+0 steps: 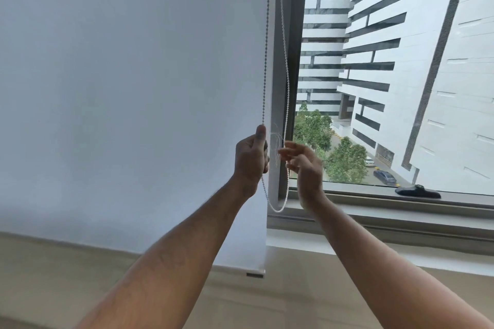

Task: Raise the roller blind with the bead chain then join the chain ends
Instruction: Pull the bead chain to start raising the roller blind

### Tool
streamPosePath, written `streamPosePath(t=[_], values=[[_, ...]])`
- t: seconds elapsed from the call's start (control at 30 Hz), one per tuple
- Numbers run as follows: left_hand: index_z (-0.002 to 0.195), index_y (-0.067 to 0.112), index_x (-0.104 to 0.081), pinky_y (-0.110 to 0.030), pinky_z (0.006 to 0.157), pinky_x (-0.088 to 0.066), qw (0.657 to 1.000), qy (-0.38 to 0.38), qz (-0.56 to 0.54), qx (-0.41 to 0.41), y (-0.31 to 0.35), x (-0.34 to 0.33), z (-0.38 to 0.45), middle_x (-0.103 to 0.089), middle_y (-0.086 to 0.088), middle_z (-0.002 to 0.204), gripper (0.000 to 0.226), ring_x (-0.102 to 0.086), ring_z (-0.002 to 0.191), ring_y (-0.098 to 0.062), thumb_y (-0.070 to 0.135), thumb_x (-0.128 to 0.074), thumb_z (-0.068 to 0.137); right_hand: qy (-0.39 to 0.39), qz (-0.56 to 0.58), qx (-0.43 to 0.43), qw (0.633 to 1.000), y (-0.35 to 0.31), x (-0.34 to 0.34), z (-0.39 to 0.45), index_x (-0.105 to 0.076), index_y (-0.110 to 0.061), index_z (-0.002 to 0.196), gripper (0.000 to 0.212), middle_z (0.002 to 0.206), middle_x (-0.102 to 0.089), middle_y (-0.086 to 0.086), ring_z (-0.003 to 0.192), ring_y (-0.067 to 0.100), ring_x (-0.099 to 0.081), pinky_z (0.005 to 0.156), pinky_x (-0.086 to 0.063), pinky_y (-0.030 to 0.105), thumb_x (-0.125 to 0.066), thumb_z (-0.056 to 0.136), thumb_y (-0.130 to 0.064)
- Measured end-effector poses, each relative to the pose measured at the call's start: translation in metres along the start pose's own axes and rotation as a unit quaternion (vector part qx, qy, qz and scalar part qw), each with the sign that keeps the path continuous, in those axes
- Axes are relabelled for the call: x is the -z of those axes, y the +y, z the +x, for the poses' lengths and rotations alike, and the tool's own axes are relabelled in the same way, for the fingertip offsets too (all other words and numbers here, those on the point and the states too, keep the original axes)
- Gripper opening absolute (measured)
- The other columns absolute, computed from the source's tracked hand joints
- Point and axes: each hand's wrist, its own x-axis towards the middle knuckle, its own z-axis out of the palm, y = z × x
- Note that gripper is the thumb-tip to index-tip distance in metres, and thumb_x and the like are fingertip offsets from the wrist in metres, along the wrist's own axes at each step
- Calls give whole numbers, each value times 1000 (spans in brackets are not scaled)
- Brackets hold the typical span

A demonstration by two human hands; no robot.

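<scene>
Two bare forearms reach up from the bottom edge toward the bead chain [265,61]; the left hand [250,159] is curled in a fist around the chain's left strand, thumb up along it, just left of the loop's lower part; the right hand [302,161] is loosely open just right of the chain, fingers half bent near the right strand, and whether they touch it I cannot tell; a few thin loose threads [276,141] hang between the two strands; the chain runs in two strands down from the top and closes in a loop below both hands; the roller blind [133,88] lies left of the chain, fully lowered, its bottom bar [240,270] well below the loop; the window frame [287,88] stands just behind the chain; a dark object [417,192] rests on the sill [401,218] well to the right of the chain.
</scene>
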Motion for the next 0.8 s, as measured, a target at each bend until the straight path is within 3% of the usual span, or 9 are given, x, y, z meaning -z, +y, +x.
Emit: streamPosePath(t=[0.17,0.23,0.3,0.37,0.43,0.7,0.8], values=[[56,23,-47,-25,44,-31,999,-31,15,-13,-1,-5,-9,-36,-2,49,55,-31,40,-15,49,-44,104,-66,116,-7,991,-97,-40,23,-66,-10,120,26,101,-77,9,90,23,-75,88,-57,41,-44,106,-11],[55,23,-43,-25,44,-28,999,-42,19,-8,0,-8,-12,-33,-2,48,56,-27,39,-15,49,-44,104,-98,138,-16,985,-130,-60,31,-65,-12,120,25,95,-74,7,80,20,-72,76,-60,36,-45,110,-23],[57,20,-37,-29,45,-24,999,-49,13,-7,4,-7,-15,-29,-3,48,55,-23,39,-15,46,-43,106,-81,103,-5,991,-143,-77,34,-67,-17,113,26,71,-61,-3,55,10,-54,51,-45,24,-43,110,-25],[57,20,-36,-30,45,-22,998,-56,5,-14,5,0,-16,-28,0,45,54,-22,38,-14,42,-43,107,-48,52,25,997,-138,-88,32,-65,-21,94,30,54,-44,-8,44,10,-33,41,-26,22,-40,109,-18],[59,18,-36,-29,44,-22,997,-68,10,-25,3,11,-17,-27,-1,47,53,-22,40,-15,41,-44,107,-41,35,57,997,-124,-91,27,-57,-23,84,32,50,-37,-5,44,14,-23,41,-18,22,-37,108,-15],[68,2,-43,-30,47,-26,993,-98,63,23,-48,50,-43,-31,-11,57,54,-27,43,-15,41,-44,106,-8,-48,56,997,-59,-101,-6,-52,-22,80,33,46,-32,-6,39,9,-22,39,-17,21,-39,110,-14],[62,13,-44,-34,52,-25,990,-100,90,37,-67,59,-47,-33,-5,55,50,-28,49,-15,36,-45,107,5,-80,60,995,-40,-100,-19,-50,-22,78,35,45,-32,-12,41,7,-23,40,-20,21,-39,110,-13]])
